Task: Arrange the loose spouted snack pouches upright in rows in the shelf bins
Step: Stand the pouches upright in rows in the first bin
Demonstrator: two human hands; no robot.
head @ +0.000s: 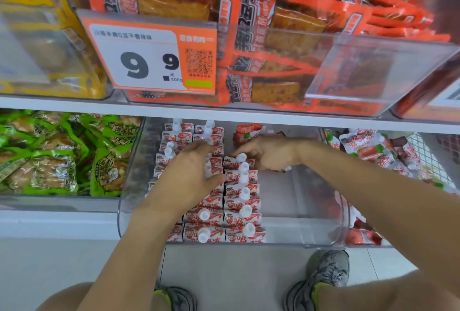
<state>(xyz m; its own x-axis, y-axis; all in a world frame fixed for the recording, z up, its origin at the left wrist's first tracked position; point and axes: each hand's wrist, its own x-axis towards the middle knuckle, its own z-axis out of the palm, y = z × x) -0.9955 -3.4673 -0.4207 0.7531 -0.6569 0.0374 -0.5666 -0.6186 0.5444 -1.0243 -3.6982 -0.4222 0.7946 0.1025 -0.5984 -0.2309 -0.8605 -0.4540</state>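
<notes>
Pouches in green wrappers [49, 156] filled the bin at the frame's left edge. Right of them, in the clear bin [286, 242] at centre, spouted pouches [224, 213] stood upright in rows along its left half. The left hand [189, 173] lay flat over those rows, fingers straight and relaxed. The right hand [263, 153] pinched the farthest pouch [236, 162] of the right row at its white cap. More loose pouches [368, 151] lay heaped in the bin at far right.
</notes>
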